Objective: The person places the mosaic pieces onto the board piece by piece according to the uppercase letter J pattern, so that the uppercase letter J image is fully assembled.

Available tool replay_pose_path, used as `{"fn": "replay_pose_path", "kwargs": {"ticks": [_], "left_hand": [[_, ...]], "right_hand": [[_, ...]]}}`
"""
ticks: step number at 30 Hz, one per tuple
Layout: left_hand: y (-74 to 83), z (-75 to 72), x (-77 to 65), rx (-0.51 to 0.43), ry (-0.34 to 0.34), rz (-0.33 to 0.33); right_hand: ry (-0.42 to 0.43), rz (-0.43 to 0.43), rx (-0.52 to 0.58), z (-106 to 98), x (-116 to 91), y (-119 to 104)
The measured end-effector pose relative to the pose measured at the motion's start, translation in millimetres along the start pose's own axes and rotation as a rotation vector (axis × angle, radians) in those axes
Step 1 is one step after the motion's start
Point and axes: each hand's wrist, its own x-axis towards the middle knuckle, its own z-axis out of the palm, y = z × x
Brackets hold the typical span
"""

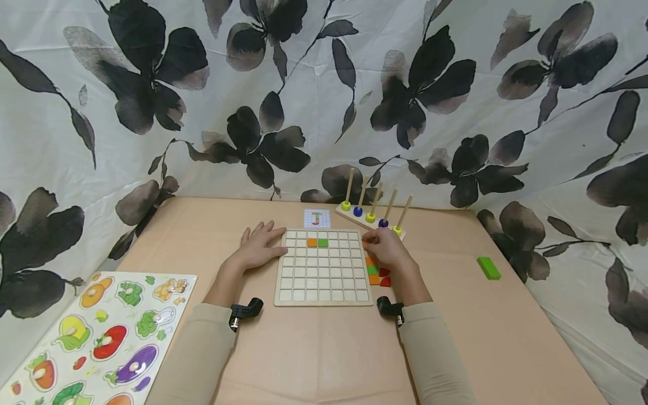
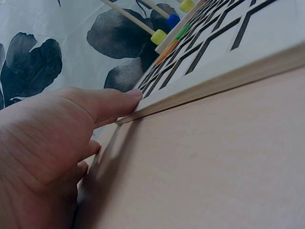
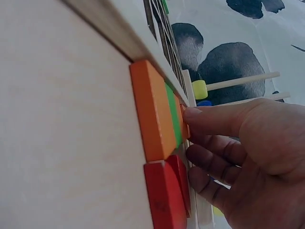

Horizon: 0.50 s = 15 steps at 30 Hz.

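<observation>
A pale wooden grid board (image 1: 324, 275) lies on the table, with one orange tile (image 1: 311, 243) and one green tile (image 1: 323, 243) side by side in an upper row. My left hand (image 1: 259, 246) rests at the board's left edge, fingers spread, its thumb on the rim in the left wrist view. Loose orange, green and red tiles line the board's right side; an orange block (image 3: 151, 114) and a red block (image 3: 164, 195) are closest in the right wrist view. My right hand (image 1: 388, 247) pinches a small orange-red tile (image 3: 183, 113) near the upper right corner, its fingers partly hidden.
A small card (image 1: 316, 218) with a coloured J pattern lies behind the board. Beside it stands a peg rack (image 1: 356, 216) with yellow and blue beads. A green block (image 1: 488, 268) is far right; a vegetable picture board (image 1: 126, 309) lies left. Floral cloth (image 1: 324, 84) hangs behind.
</observation>
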Motion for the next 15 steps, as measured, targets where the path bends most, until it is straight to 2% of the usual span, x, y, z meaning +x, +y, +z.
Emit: {"fn": "replay_pose_path", "kwargs": {"ticks": [9, 15], "left_hand": [[0.5, -1.4, 1.0, -0.006, -0.004, -0.003], [-1.2, -0.4, 1.3, -0.007, -0.004, -0.006]], "right_hand": [[0.003, 0.036, 0.021, -0.2, 2.1, 2.6], [0.013, 0.022, 0.015, -0.4, 1.5, 3.0]]}}
